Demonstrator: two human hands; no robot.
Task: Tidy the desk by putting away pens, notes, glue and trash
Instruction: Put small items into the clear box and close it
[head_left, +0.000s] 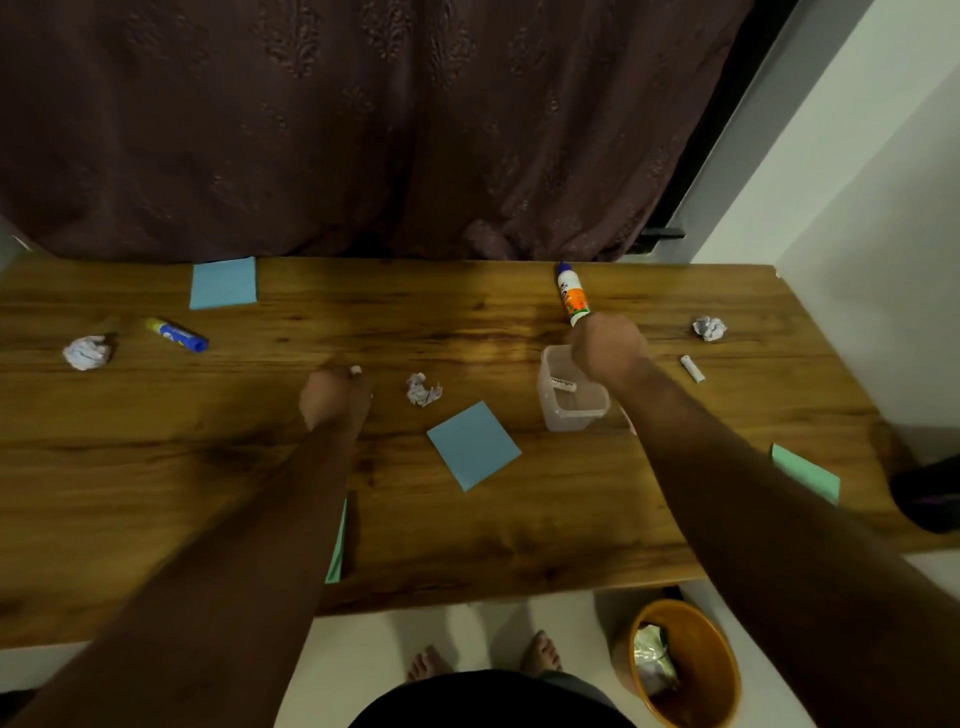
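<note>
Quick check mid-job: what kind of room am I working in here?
Probably a home room with a work desk: a wooden desk set against a dark curtain, an orange waste bin on the tiled floor, and the person stands barefoot.

Bare desk (130, 467) lies open at left; the tub (571, 395) (clear plastic) and glue (571, 296) crowd the right.
</note>
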